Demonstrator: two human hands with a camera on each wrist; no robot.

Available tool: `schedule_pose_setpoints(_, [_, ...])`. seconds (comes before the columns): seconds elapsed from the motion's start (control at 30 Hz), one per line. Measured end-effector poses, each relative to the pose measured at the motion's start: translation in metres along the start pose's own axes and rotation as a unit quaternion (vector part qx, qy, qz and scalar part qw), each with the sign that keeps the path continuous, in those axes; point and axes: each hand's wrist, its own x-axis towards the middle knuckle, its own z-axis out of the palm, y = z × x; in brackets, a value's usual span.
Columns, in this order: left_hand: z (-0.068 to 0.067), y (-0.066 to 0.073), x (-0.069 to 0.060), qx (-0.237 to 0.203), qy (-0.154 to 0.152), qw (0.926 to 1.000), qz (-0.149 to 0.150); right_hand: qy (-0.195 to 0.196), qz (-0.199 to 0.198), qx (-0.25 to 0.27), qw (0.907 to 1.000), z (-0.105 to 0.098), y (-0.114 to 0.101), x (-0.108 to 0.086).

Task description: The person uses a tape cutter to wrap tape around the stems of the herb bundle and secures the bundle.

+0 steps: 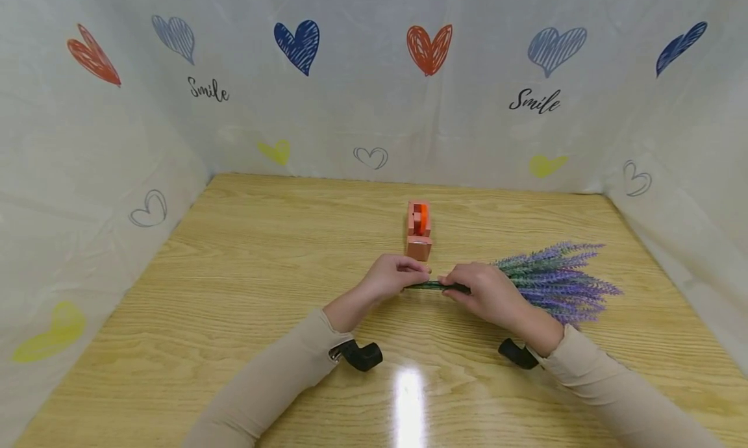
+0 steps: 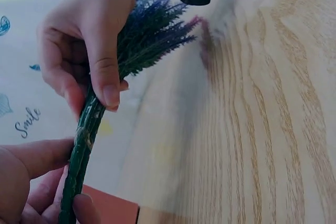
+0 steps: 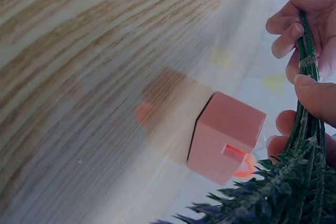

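Note:
A bunch of artificial lavender point(image 1: 561, 284) lies sideways above the table, its purple heads to the right and its green stems point(image 2: 79, 166) to the left. My right hand point(image 1: 482, 291) grips the stems just below the leaves. Toward the stem ends, my left hand point(image 1: 393, 277) pinches the bundle between thumb and fingers. Between the two hands, a band of clear, shiny tape point(image 3: 307, 62) appears wrapped around the stems. Just beyond the left hand stands a pink tape dispenser point(image 1: 419, 245) with an orange core. The right palm is hidden in the head view.
The wood-grain table point(image 1: 280, 227) is enclosed at the back and sides by a white curtain point(image 1: 362, 97) printed with hearts and "Smile". Black wrist-worn devices point(image 1: 362, 356) sit below both forearms. A bright light reflection lies on the near tabletop.

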Motion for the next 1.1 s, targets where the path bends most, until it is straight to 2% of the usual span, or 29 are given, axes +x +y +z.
schedule_pose_setpoints(0.17, [-0.001,0.0,0.0,-0.009,-0.023,0.9997,0.006,-0.007,0.007,0.0,0.9999,0.001,0.0,-0.002])
schedule_pose_setpoints(0.27, [-0.003,0.0,0.0,-0.009,-0.028,0.9996,-0.003,-0.011,0.011,-0.002,0.9999,0.0,0.0,-0.003])
schedule_pose_setpoints(0.37, [-0.007,-0.002,0.0,0.007,-0.037,0.9993,-0.007,-0.007,0.013,-0.005,0.9999,-0.001,0.001,-0.004])
schedule_pose_setpoints(0.43, [-0.01,-0.004,0.0,0.027,-0.048,0.9985,0.001,-0.003,0.012,-0.004,0.9999,0.0,0.001,-0.005])
schedule_pose_setpoints(0.57, [-0.017,-0.008,-0.003,0.059,-0.094,0.9935,0.029,-0.004,0.008,0.002,1.0,0.001,0.001,-0.006])
schedule_pose_setpoints(0.73, [-0.018,-0.01,-0.007,0.07,-0.139,0.9871,0.04,-0.025,0.011,-0.007,0.9996,0.003,-0.003,-0.006])
schedule_pose_setpoints(0.83, [-0.016,-0.009,-0.009,0.097,-0.129,0.9853,0.054,-0.033,0.022,-0.021,0.999,0.003,-0.005,-0.005])
schedule_pose_setpoints(0.93, [-0.014,-0.009,-0.01,0.119,-0.107,0.9843,0.074,-0.056,0.04,-0.033,0.9971,-0.001,-0.007,-0.002])
schedule_pose_setpoints(1.0, [-0.012,-0.01,-0.01,0.124,-0.093,0.9846,0.081,-0.088,0.062,-0.031,0.9937,-0.005,-0.008,0.002])
schedule_pose_setpoints(1.1, [-0.011,-0.011,-0.01,0.127,-0.08,0.9844,0.092,-0.159,0.097,-0.005,0.9825,-0.015,-0.007,0.009])
